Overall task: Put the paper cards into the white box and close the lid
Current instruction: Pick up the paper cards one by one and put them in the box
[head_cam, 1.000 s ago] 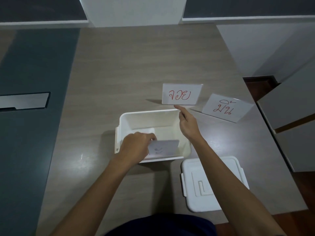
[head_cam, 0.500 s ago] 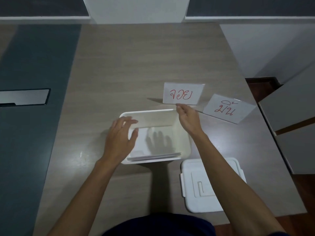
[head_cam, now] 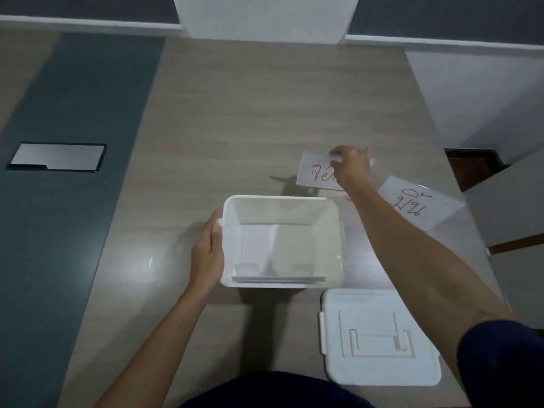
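Note:
The open white box [head_cam: 338,225] stands mid-table with cards [head_cam: 279,278] lying flat against its near wall. My left hand [head_cam: 207,251] rests against the box's left side, fingers at the rim. My right hand [head_cam: 350,166] reaches past the box and pinches the top edge of a standing white card with red writing [head_cam: 313,172]. A second red-lettered card [head_cam: 418,203] stands to its right. The white lid [head_cam: 379,337] lies flat to the right of the box, near the table's front edge.
The wooden table [head_cam: 250,113] has a dark strip on the left holding a metal cable hatch [head_cam: 57,157]. White cabinets [head_cam: 515,201] stand close to the table's right edge. A white pillar [head_cam: 265,16] is beyond the far edge.
My left hand let go of a card inside the box and moved out to the box's left side. My right hand went from the box's far rim up to the first standing card's top.

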`<move>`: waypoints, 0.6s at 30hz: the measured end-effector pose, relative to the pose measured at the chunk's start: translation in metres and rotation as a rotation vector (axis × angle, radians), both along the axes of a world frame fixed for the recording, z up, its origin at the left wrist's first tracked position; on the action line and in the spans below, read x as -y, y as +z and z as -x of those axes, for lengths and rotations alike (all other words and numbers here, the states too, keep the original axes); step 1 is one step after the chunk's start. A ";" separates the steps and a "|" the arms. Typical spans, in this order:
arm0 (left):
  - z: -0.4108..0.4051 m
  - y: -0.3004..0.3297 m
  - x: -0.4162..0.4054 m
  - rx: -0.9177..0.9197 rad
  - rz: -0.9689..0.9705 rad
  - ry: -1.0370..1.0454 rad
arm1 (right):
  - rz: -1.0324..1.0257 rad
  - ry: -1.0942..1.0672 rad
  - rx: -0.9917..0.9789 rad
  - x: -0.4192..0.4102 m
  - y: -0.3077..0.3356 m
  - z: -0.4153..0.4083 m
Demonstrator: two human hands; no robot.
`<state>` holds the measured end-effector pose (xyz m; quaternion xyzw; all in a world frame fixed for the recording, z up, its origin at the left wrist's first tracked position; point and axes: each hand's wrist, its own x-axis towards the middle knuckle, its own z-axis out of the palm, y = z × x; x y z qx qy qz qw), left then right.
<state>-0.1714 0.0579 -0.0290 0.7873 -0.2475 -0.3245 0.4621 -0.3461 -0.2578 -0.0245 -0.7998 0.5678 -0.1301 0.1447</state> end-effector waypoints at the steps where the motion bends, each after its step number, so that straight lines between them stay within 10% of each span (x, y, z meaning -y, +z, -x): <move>1: -0.001 0.000 0.001 -0.022 0.008 0.007 | -0.002 -0.006 0.048 -0.001 0.000 -0.001; 12: -0.001 -0.001 0.027 -0.078 0.033 0.040 | 0.300 0.177 0.627 -0.081 0.082 -0.017; 18: -0.002 -0.005 0.037 -0.058 0.062 0.053 | 0.348 0.388 0.575 -0.143 0.099 -0.007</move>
